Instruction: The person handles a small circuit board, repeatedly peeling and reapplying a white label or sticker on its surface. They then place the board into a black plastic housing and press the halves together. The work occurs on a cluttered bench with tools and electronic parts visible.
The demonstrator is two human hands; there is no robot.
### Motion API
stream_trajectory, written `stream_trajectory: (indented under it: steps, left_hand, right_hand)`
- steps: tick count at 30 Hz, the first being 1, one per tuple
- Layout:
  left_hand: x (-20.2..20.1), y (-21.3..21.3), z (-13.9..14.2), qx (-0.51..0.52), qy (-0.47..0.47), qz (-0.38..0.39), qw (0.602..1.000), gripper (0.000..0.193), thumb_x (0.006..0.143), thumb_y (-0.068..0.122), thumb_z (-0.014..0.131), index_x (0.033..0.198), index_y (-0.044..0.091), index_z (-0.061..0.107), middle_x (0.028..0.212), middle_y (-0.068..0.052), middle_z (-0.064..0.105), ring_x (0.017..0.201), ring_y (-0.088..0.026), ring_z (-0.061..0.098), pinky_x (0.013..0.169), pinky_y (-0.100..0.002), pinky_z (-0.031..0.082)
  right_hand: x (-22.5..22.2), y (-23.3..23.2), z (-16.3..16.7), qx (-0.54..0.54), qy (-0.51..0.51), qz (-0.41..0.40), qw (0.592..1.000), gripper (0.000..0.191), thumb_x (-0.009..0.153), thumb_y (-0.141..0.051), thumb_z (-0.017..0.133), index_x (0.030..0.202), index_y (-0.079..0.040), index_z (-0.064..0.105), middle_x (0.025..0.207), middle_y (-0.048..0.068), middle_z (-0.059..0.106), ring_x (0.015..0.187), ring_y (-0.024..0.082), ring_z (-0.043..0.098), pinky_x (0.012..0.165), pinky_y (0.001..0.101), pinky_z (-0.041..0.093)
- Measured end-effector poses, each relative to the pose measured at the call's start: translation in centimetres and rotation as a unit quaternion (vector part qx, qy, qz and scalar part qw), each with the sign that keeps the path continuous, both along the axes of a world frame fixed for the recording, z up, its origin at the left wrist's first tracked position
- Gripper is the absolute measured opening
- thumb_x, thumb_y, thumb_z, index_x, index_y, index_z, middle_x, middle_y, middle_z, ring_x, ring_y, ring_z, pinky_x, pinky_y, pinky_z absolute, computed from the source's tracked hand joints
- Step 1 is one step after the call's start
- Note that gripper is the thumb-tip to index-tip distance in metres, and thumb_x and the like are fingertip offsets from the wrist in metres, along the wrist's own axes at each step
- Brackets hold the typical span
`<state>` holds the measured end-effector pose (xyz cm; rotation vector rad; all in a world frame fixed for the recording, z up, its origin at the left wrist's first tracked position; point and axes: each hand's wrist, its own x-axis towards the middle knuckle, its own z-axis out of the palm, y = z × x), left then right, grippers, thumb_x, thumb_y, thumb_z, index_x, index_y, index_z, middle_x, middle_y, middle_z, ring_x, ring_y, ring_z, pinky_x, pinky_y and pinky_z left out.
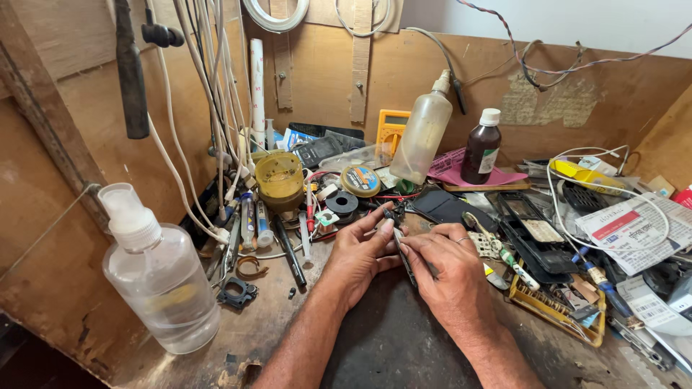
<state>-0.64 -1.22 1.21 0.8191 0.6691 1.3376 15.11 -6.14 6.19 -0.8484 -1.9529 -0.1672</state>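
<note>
We pinch a thin dark tool (405,261) between left hand (358,253) and right hand (447,270) at the bench's middle; the clear bottle (160,277) holds clear liquid, the yellow tray (535,304) small parts.

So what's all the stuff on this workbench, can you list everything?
clear spray bottle: 1, colourless, front left
tall plastic bottle: 1, cloudy white, back centre
brown bottle: 1, white cap, back right of centre
multimeter: 1, yellow, back centre
hanging cables: several, white, left wall
solder wick reel: 1, round, centre
yellow tray: 1, right
printed papers: several, white, far right
thin dark part: 1, held between both hands
left hand: 1, centre
right hand: 1, ring on a finger, centre
</note>
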Motion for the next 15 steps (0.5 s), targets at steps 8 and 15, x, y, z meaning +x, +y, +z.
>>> stream_trajectory:
  steps: [8, 15]
  left_hand:
    - [0.02, 0.01, 0.05, -0.006, -0.006, 0.004, 1.000, 0.051, 0.096, 0.018, 0.065, 0.146, 0.017, 0.058, 0.105, -0.006, 0.075, 0.089, -0.016, 0.073, 0.080, -0.038, 0.063]
    - [0.00, -0.14, 0.19, -0.003, 0.001, 0.011, 1.000, 0.051, 0.095, 0.018, 0.068, 0.145, 0.017, 0.060, 0.106, -0.007, 0.075, 0.089, -0.016, 0.073, 0.079, -0.037, 0.063]
  right_hand:
    - [0.16, 0.30, -0.38, 0.003, 0.014, 0.002, 1.000, 0.016, 0.082, -0.005, 0.077, 0.097, -0.003, 0.077, 0.090, 0.009, 0.076, 0.093, 0.027, 0.068, 0.082, 0.0382, 0.055]
    - [0.31, 0.33, -0.61, -0.077, 0.070, 0.000, 0.995, 0.016, 0.082, -0.010, 0.079, 0.097, -0.005, 0.080, 0.086, 0.009, 0.076, 0.090, 0.023, 0.071, 0.077, 0.0354, 0.056]
